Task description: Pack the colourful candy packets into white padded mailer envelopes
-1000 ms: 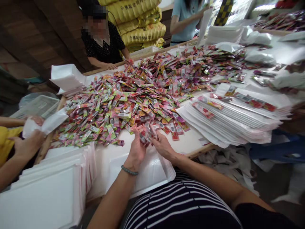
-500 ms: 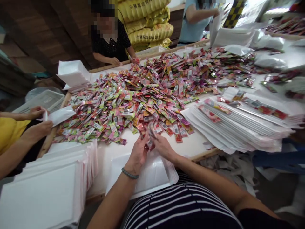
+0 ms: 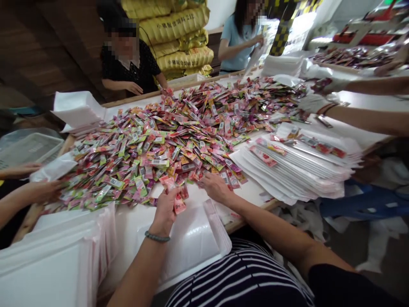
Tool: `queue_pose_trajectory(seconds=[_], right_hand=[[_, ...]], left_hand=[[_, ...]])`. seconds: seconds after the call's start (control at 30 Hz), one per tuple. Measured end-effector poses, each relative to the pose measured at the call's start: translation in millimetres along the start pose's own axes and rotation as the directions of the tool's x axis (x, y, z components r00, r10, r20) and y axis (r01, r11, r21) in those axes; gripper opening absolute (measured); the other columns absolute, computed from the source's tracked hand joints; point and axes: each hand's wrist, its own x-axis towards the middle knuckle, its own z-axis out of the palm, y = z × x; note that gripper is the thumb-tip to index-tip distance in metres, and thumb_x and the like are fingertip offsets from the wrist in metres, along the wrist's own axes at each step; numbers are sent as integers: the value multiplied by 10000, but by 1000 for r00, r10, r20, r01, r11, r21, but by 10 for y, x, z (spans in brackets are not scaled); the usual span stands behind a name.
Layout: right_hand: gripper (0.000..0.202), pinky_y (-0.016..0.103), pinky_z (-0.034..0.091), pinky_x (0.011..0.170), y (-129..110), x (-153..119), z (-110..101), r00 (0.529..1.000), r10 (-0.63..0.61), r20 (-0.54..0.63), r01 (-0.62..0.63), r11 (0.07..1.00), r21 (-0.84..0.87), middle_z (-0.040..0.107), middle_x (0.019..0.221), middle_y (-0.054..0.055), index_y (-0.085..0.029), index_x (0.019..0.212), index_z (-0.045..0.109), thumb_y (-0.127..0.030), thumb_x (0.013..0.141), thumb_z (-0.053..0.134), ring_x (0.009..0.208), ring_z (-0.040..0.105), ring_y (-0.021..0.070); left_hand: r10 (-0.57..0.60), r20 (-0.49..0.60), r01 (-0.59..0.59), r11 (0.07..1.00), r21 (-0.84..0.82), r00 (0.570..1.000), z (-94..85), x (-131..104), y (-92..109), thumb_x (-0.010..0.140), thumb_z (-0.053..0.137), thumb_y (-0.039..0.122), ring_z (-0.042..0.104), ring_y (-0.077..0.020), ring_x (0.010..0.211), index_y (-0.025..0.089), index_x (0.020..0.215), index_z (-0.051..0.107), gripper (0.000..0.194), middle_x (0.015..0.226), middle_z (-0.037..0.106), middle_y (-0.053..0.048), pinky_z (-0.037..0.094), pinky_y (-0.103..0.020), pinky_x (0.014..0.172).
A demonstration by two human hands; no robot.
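Note:
My left hand [image 3: 166, 209], with a beaded bracelet on its wrist, is closed around several pink and red packets [image 3: 177, 201]. To its right, my right hand [image 3: 215, 187] reaches palm down to the near edge of a big pile of small colourful packets [image 3: 188, 136]. Its fingertips touch packets there; whether it grips one is hidden. Below both hands, a white padded envelope [image 3: 191, 243] lies at the table's front edge, against the striped shirt.
Stacks of white envelopes stand at the near left [image 3: 41, 268], at the right [image 3: 306, 175] with packets on top, and at the far left corner [image 3: 78, 108]. Other people's hands work at the left and right. Two people stand across the table [image 3: 128, 273].
My hands have moved apart; the left keeps packets, the right has gone to the pile's edge. Gloved hands of another person have come in at the right. The view has shifted.

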Motion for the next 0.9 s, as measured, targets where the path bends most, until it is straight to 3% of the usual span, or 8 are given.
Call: queue_pose_trajectory(seconds=[0.1, 0.23, 0.33, 0.43, 0.5, 0.57, 0.7, 0.9], right_hand=[[204, 248, 404, 713, -172, -77, 11, 978, 169, -122, -135, 959, 248, 660, 813, 49, -170, 836, 665, -185, 919, 480, 774, 577, 156], [243, 216, 413, 666, -251, -85, -145, 999, -4, -48, 27, 871, 491, 663, 735, 3, -185, 759, 657, -168, 904, 464, 692, 584, 125], [213, 272, 440, 770, 39, 81, -335, 982, 127, -141, -73, 938, 338, 698, 932, 64, -182, 954, 686, -283, 909, 504, 856, 605, 182], [525, 377, 412, 898, 434, 340, -518, 932, 270, -241, -270, 962, 35, 621, 1205, 164, -146, 1266, 575, -387, 807, 651, 1086, 539, 290], [577, 364, 416, 875, 620, 486, -636, 950, 279, -137, -289, 955, -62, 637, 1181, 165, -142, 1321, 539, -330, 788, 658, 1065, 554, 295], [453, 310, 425, 798, 710, 555, -763, 962, 269, -51, -272, 960, -69, 691, 1049, 121, -163, 1261, 598, -242, 815, 589, 952, 600, 254], [383, 245, 395, 660, 687, 373, -971, 980, 199, -26, -199, 980, 22, 703, 842, 31, -205, 1198, 654, -275, 831, 570, 744, 604, 182], [451, 235, 394, 687, 655, -262, -711, 965, 82, 250, -108, 990, 91, 707, 933, 42, -203, 1115, 688, -274, 676, 765, 817, 604, 191]], left_hand=[[-25, 94, 26, 1000, -8, 995, 111, -6, -110, 507, 853, 159, 582, -85, 447, 141, 775, 588, 377, 572, 641, 37, 426, -164, 400], [-68, 224, 75, 997, -23, 972, 263, 19, -129, 515, 868, 163, 487, -63, 336, 127, 717, 590, 345, 518, 617, 31, 330, -164, 317], [-69, 215, 77, 997, -28, 974, 292, 41, -79, 554, 842, 138, 510, -88, 336, 116, 713, 601, 289, 509, 624, 9, 342, -175, 310], [-103, 229, 115, 993, -40, 968, 281, 38, -75, 579, 798, 69, 580, -113, 401, 120, 768, 623, 262, 536, 649, 2, 431, -179, 367], [-124, 231, 139, 989, -50, 965, 273, 24, -88, 592, 758, 26, 608, -121, 435, 121, 790, 629, 254, 540, 655, 4, 483, -185, 416], [-139, 207, 151, 987, -46, 969, 254, 3, -79, 613, 715, 7, 622, -127, 451, 115, 781, 628, 218, 548, 662, -7, 516, -198, 448], [-181, 158, 181, 983, 16, 971, 156, -54, 12, 657, 672, 49, 628, -137, 456, 102, 751, 632, 115, 566, 668, -27, 559, -246, 478], [-182, 119, 184, 983, -10, 976, 45, -153, 28, 630, 678, 39, 635, -137, 487, 100, 797, 649, 180, 593, 674, -27, 576, -257, 503]])
